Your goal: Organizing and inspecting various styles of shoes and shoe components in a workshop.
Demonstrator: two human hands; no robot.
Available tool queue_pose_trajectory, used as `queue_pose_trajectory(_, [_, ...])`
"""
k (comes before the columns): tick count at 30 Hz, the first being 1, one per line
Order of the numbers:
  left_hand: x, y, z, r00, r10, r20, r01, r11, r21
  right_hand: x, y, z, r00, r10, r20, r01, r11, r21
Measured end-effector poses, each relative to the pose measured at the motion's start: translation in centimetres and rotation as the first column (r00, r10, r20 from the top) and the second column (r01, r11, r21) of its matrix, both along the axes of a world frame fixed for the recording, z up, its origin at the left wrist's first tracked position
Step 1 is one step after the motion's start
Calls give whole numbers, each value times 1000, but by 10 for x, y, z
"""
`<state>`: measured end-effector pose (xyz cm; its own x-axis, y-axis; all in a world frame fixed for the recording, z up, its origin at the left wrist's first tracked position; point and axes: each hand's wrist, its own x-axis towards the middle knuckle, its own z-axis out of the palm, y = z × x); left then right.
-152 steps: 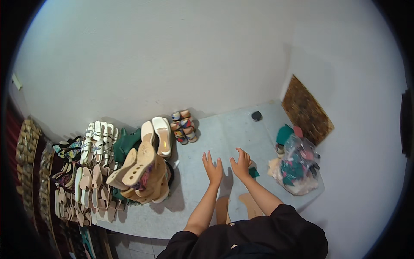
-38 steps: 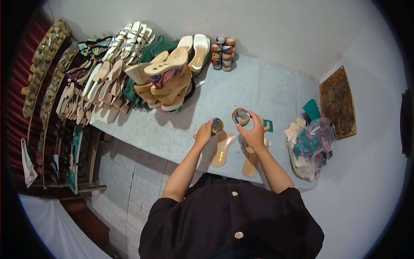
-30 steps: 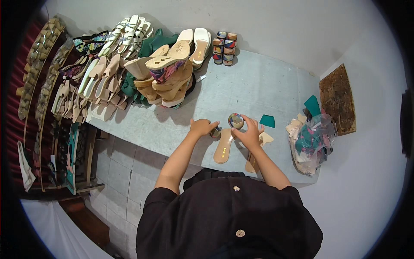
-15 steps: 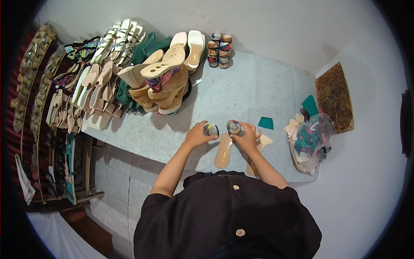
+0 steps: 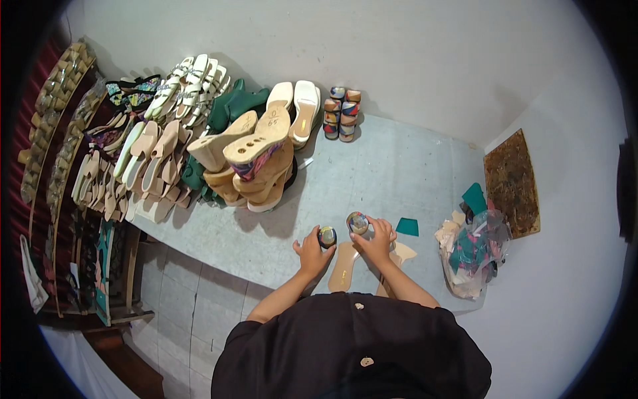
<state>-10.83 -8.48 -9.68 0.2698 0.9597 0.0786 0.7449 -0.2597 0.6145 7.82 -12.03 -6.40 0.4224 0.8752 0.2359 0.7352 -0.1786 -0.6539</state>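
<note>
My left hand point(image 5: 312, 253) grips a short, round shoe heel point(image 5: 326, 237) with a patterned side and a pale top, fingers curled about it. A matching multicoloured shoe heel point(image 5: 357, 223) is held in my right hand point(image 5: 376, 241), thumb and fingers around its edge. The two heels stand side by side, a small gap apart, over the table. Just below them lies a tan insole point(image 5: 342, 268). Under my right forearm another tan insole is partly hidden, beside a beige cut piece point(image 5: 404, 251). A green trapezoid piece point(image 5: 407, 227) lies right of my right hand.
Several patterned heels point(image 5: 341, 115) stand stacked against the back wall. Wooden shoe forms point(image 5: 259, 146) and many sandals point(image 5: 189, 86) crowd the table's left. At the right, a clear plastic bag of scraps point(image 5: 475, 256) sits near a brown board point(image 5: 513, 183). Racks point(image 5: 63, 126) stand far left.
The whole scene sits lower in the picture, as the view has tilted up. Both hands still hold the heels, and the left heel now shows more of its top.
</note>
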Motion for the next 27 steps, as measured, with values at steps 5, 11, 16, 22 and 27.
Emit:
queue_pose_trajectory(5, [19,29,18,976,43,214,-39,999,-21,15,20,5,1000,-19,-8,19,1000,-9])
queue_pose_trajectory(11, [83,146,66,871,97,482,-214,958,193,45,116,54,994,-111,15,109,989,98])
queue_pose_trajectory(16, [134,272,107,602,73,795,-319,935,156,60,231,98,965,-263,-8,258,938,230])
queue_pose_trajectory(22, [149,354,108,807,184,561,-324,933,160,70,315,104,957,-286,-40,289,944,161])
queue_pose_trajectory(27, [149,387,73,854,95,512,-172,979,105,62,346,100,964,-266,22,267,963,-38])
